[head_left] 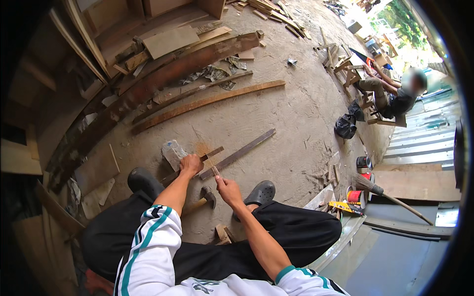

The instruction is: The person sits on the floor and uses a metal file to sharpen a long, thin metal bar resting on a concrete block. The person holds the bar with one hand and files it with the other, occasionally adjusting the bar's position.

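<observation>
I sit on the concrete floor with my legs apart. My left hand [190, 165] grips a short wooden slat [213, 152] that lies on the ground in front of me. My right hand [225, 186] is closed on a thin stick-like tool [214, 169], whose tip points at the slat; I cannot tell what kind of tool it is. A longer dark slat [239, 153] lies just right of both hands. A hammer [206, 196] with a wooden handle rests on the floor between my knees, under my hands.
A clear plastic bag [173, 151] lies left of my left hand. Long curved planks [207, 101] and wood scraps fill the far floor. Another person [395, 97] sits at the upper right. A black bag [345, 127], tins [364, 163] and a broom [382, 191] lie to the right.
</observation>
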`<state>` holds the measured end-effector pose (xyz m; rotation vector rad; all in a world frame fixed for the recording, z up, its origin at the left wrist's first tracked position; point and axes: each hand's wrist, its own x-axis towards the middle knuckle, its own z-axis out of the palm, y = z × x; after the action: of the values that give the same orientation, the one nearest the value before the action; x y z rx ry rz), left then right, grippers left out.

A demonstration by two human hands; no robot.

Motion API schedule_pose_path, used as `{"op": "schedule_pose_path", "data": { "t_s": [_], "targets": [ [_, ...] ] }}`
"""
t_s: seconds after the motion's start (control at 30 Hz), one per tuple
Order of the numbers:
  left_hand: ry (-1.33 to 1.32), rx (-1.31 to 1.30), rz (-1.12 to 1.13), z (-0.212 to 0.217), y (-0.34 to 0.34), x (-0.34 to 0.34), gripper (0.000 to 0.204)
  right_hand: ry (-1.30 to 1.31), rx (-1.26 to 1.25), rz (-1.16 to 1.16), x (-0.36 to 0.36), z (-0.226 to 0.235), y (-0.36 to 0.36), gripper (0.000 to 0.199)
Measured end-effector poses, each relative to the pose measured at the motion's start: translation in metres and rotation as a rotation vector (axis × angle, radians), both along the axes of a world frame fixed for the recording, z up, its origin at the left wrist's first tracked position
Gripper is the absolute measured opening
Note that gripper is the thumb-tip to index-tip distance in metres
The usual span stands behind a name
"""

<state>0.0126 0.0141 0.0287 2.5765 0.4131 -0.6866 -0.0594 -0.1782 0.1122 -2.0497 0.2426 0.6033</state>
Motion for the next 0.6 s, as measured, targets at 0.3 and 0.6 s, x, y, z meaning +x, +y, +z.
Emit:
{"op": "schedule_pose_path", "data": {
  "t_s": [0.3,0.6],
  "targets": [
    [0.013,0.081,-0.021,-0.012,0.006,0.004,0.036,0.189,0.007,-0.1,-0.046,0.071,-0.053,0.055],
    [-0.039,0.01,0.02,-0.004,-0.001,-0.001,0.034,0.086,0.024,-0.044,-0.049,0.071,-0.05,0.052]
  ]
}}
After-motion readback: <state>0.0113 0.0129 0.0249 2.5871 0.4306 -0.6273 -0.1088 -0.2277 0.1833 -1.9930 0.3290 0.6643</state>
